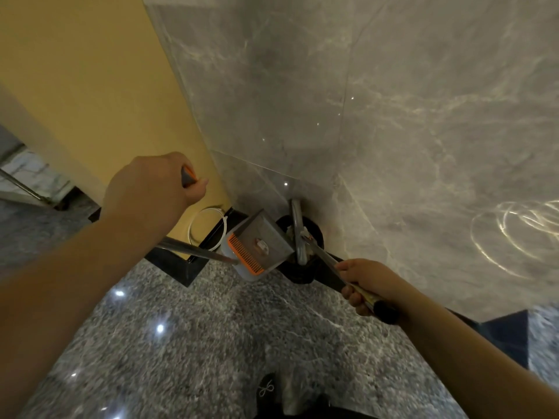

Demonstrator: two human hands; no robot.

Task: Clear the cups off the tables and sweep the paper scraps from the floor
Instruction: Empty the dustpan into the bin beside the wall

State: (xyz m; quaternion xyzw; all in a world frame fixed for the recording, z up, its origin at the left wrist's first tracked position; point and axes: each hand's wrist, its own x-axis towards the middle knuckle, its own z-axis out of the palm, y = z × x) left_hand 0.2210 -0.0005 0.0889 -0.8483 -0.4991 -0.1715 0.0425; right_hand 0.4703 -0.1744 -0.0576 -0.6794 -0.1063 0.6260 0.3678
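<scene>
Left hand: clenched around dustpan handle, pan tilted, likely for emptying.
Right hand: broom handle was grasped.

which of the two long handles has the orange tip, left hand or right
The dustpan handle gripped by the left hand; orange shows at its top. The broom handle in the right hand ends in black.

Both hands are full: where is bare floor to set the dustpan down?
Free: the speckled floor between the dark skirting and the shoe. Crowded: the corner, where the dustpan, black bin and white hoop cluster by the wall.
</scene>
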